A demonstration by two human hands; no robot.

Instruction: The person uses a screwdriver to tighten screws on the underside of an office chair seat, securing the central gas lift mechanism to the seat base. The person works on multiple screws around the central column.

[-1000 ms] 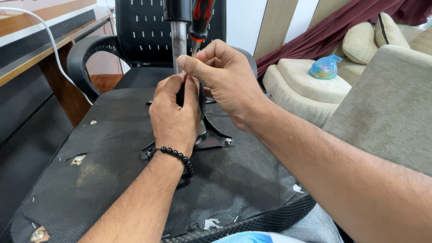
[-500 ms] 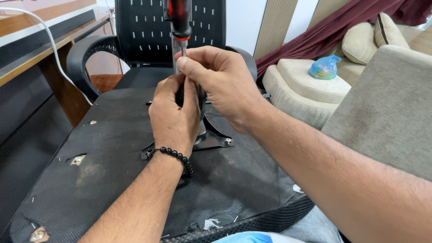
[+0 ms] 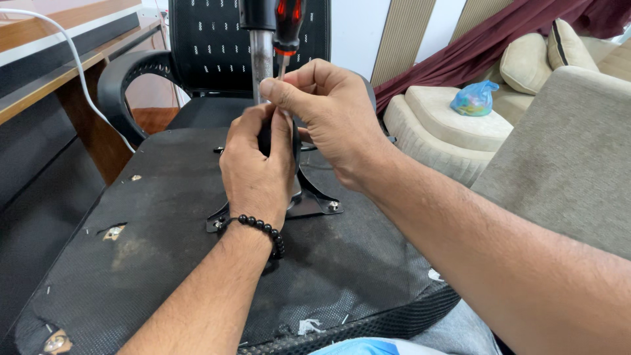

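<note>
An upturned chair seat (image 3: 164, 250) with a black fabric underside lies in front of me. A metal bracket (image 3: 315, 200) is screwed to it, and a chrome column (image 3: 261, 56) rises from the bracket. My left hand (image 3: 256, 171), with a black bead bracelet at the wrist, is wrapped around the dark base of the column. My right hand (image 3: 328, 112) pinches the thin shaft of a screwdriver (image 3: 288, 26) with a red and black handle. The tool stands upright beside the column, handle up. Its tip is hidden behind my fingers.
A black mesh office chair (image 3: 204, 52) with a curved armrest stands behind the seat. At left is a wooden desk (image 3: 59, 85) with a white cable. Beige sofas (image 3: 460, 125) with cushions and a blue bag (image 3: 474, 98) fill the right side.
The screwdriver handle swung left in front of the column half a second ago and is now back to the column's right. Both hands stay in place.
</note>
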